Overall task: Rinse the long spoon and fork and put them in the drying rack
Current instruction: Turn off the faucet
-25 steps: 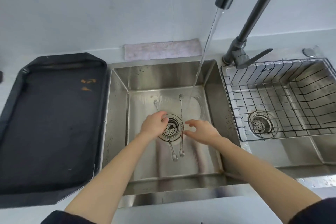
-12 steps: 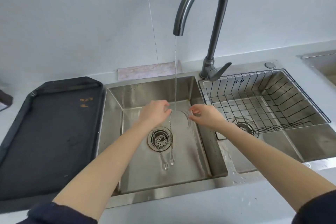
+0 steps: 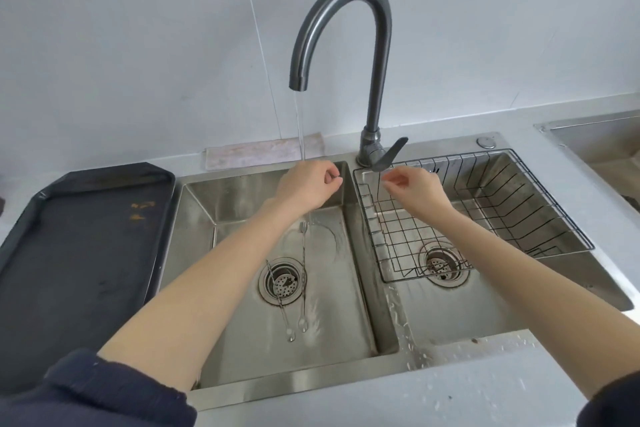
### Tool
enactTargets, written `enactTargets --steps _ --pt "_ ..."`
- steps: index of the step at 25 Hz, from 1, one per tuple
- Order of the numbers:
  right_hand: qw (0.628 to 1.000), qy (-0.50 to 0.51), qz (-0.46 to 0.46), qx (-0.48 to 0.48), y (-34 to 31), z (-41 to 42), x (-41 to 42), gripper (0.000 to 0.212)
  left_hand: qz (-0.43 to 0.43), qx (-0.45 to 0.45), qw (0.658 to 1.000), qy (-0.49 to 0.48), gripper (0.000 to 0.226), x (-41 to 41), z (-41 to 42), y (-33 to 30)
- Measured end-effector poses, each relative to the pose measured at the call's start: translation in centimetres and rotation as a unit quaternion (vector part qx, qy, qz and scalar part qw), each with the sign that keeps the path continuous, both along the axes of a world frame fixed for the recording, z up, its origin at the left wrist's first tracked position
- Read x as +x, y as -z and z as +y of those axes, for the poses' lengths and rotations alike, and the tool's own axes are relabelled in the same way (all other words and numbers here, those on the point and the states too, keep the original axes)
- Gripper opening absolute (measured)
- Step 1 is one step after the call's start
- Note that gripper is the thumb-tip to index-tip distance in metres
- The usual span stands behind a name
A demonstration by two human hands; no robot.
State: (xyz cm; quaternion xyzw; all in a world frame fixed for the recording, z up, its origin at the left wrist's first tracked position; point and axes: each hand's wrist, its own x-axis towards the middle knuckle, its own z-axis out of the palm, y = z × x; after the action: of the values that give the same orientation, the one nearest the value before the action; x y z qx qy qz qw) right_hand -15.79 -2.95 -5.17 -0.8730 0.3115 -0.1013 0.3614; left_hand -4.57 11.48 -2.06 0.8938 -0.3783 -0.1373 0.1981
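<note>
Two empty, loosely curled hands, left (image 3: pixel 309 188) and right (image 3: pixel 412 190), hover at twelve o'clock above the left basin (image 3: pixel 349 319), where the long fork (image 3: pixel 303 267) and long spoon (image 3: pixel 281 302) lie across the drain (image 3: pixel 282 284).

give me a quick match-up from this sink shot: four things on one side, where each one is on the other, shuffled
Things:
1. long fork
2. wire drying rack
3. black tray
4. folded cloth

Places:
A. on the counter, left of the sink
B. behind the left basin, by the wall
C. on the floor of the left basin
D. set in the right basin

Pairs: 1-C, 2-D, 3-A, 4-B
</note>
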Motion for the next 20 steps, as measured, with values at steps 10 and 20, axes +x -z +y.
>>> enactTargets --steps 10,20 --pt "0.997 0.043 -0.058 0.015 -0.6 -6.3 3.7 0.033 0.000 -0.069 0.995 -0.075 0.035 2.8 -8.2 -1.9" --pt "0.994 0.027 -0.091 0.044 1.2 -9.6 5.1 0.014 0.049 -0.119 0.984 -0.123 0.048 5.5 -14.7 -1.2"
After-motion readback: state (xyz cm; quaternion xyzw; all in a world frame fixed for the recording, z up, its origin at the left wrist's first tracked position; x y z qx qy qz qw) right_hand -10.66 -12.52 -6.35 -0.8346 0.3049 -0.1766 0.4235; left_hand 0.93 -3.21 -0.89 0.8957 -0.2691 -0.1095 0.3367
